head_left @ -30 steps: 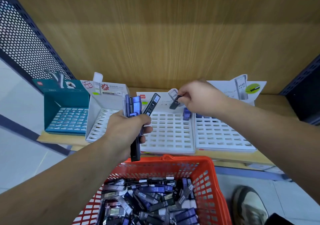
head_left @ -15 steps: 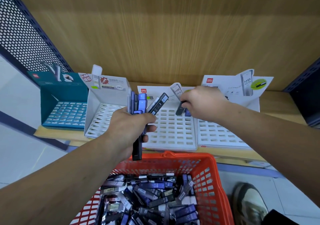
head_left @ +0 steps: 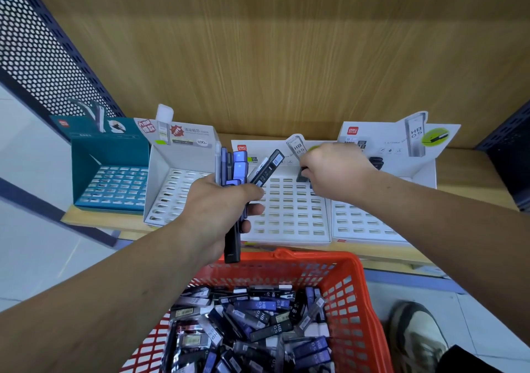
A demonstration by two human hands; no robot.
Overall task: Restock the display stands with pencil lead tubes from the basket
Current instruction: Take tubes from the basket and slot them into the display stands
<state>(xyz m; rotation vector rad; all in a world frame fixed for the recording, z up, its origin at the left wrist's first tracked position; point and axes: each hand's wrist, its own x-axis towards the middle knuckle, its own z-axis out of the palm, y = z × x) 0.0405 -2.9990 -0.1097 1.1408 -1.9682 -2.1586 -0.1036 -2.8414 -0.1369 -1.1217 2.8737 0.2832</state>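
Several tubes [head_left: 233, 169] clasped in left grip [head_left: 220, 200] as ready supply; one dark tube [head_left: 301, 175] pinched by right grip [head_left: 335, 172] at middle stand [head_left: 286, 215] back row, for slotting.

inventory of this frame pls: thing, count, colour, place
teal display stand: 1, teal, shelf left
walled white stand: 1, white, beside teal
middle white stand: 1, white, shelf centre
right white stand: 1, white, shelf right
basket: 1, red-orange, foreground
loose lead tubes: many, black/blue, piled in basket
held lead tubes: several, blue/black, left hand
single lead tube: 1, dark, over middle stand's back row
shelf: 1, wood, under stands
perforated panel: 1, dark, left
shoe: 1, grey, bottom right
left hand: 1, grip round held tubes
right hand: 1, grip pinches single tube
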